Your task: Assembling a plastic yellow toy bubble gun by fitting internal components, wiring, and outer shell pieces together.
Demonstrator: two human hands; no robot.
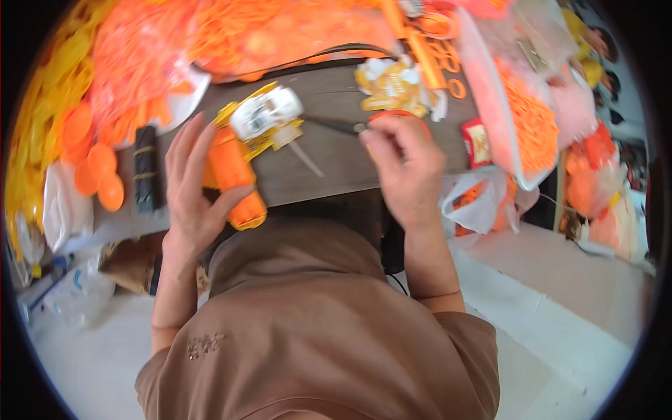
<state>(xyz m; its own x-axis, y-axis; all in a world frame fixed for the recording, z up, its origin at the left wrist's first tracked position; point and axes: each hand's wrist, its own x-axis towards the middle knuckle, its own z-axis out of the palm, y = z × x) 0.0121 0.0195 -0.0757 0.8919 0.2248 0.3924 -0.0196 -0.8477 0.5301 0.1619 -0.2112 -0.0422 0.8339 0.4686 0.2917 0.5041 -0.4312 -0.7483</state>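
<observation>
One long, bright-orange plastic piece (236, 164) lies across the near edge of the grey-brown table (346, 164), under the thumb of one outspread left hand (187, 203); whether it grips, I cannot tell. The right hand (411, 171) is curled around one pair of dark-bladed scissors (332, 125). One crumpled white-and-yellow plastic bundle (267, 112) lies between them.

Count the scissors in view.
1 pair: scissors in the right hand, blades pointing left over the dark tabletop. Others may be hidden under the orange piles.
</observation>
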